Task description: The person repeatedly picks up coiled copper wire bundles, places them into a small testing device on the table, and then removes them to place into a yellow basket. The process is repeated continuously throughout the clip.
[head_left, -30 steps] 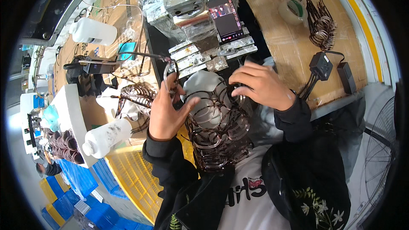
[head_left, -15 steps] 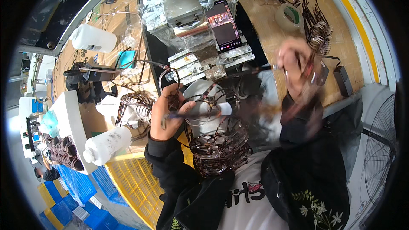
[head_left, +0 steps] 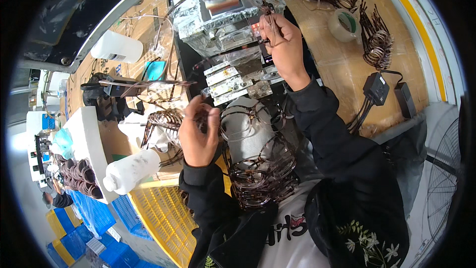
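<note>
My right hand (head_left: 283, 44) is raised over the machine's right side, fingers pinched on a brown spectacle frame (head_left: 266, 9). A thin dark curved part of it arches left across the top of the machine. Lower and to the left, my left hand (head_left: 198, 131) has curled fingers, its thumb standing up. Something dark shows between them, too unclear to name. Right of that hand, several tortoiseshell spectacle frames (head_left: 260, 181) are stacked around a pale rounded block (head_left: 248, 141). The metal machine (head_left: 218, 39) has ridged clamp bars (head_left: 228, 87) at its front. A phone (head_left: 267, 54) is mostly hidden behind my right hand.
More spectacle frames (head_left: 378, 44) lie at the right, near a tape roll (head_left: 344, 25) and black adapters (head_left: 377, 89). White bottles (head_left: 131, 171) and a yellow basket (head_left: 161, 218) are on the left. A fan (head_left: 444, 168) stands far right.
My right hand has swung up and left from the right side of the bench to the machine. My left hand has shifted slightly, and the lens rim above it is gone.
</note>
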Motion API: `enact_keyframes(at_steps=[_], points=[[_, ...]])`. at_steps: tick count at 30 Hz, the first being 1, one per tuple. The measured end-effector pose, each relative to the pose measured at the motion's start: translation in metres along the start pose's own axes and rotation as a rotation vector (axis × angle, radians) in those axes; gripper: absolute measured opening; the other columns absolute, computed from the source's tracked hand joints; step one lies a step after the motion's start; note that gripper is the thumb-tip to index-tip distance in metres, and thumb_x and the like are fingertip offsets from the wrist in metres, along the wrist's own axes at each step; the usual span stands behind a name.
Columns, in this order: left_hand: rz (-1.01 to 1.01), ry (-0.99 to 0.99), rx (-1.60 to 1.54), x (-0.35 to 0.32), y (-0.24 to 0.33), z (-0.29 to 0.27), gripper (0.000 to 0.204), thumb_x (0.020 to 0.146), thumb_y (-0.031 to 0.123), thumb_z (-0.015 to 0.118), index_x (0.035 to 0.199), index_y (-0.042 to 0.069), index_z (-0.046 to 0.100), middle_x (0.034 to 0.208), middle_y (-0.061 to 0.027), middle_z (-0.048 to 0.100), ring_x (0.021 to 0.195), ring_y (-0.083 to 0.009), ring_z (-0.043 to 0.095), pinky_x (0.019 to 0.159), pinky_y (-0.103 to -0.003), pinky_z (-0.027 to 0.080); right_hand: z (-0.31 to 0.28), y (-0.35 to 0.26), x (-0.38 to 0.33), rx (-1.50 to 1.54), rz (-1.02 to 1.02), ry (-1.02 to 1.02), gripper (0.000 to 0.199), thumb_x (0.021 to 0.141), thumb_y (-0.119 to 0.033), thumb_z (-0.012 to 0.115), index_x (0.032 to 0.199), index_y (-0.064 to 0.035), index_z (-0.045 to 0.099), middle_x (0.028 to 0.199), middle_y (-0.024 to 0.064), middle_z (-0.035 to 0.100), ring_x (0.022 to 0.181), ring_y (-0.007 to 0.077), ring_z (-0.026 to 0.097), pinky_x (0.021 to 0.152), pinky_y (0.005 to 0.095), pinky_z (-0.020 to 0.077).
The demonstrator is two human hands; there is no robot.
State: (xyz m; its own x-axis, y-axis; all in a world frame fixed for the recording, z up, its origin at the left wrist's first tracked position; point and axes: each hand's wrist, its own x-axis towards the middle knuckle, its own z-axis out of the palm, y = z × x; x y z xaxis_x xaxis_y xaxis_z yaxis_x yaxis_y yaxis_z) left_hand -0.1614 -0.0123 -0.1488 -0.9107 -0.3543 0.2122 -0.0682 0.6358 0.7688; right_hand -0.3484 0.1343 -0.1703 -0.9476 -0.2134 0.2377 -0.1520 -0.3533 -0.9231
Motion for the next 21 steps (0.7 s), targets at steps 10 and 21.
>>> enact_keyframes(at_steps=[10, 21], points=[[-0.131, 0.182, -1.001, 0.013, 0.02, -0.011, 0.063, 0.096, 0.053, 0.025, 0.122, -0.001, 0.044, 0.085, -0.0159, 0.056, 0.076, -0.0223, 0.055, 0.07, -0.035, 0.047, 0.003, 0.001, -0.004, -0.063, -0.035, 0.048, 0.019, 0.096, -0.019, 0.049, 0.083, -0.0053, 0.055, 0.072, -0.005, 0.049, 0.058, 0.0004, 0.033, 0.047, 0.0177, 0.0257], [0.178, 0.124, -0.792, 0.015, 0.066, 0.007, 0.046, 0.09, 0.004, 0.05, 0.131, 0.001, 0.031, 0.096, -0.0167, 0.06, 0.093, -0.0214, 0.058, 0.087, -0.036, 0.044, 0.011, -0.055, -0.084, -0.55, -0.405, -0.332, 0.013, 0.08, -0.001, 0.064, 0.093, 0.0027, 0.063, 0.082, 0.0121, 0.06, 0.071, 0.0245, 0.061, 0.06, 0.0299, 0.0475]])
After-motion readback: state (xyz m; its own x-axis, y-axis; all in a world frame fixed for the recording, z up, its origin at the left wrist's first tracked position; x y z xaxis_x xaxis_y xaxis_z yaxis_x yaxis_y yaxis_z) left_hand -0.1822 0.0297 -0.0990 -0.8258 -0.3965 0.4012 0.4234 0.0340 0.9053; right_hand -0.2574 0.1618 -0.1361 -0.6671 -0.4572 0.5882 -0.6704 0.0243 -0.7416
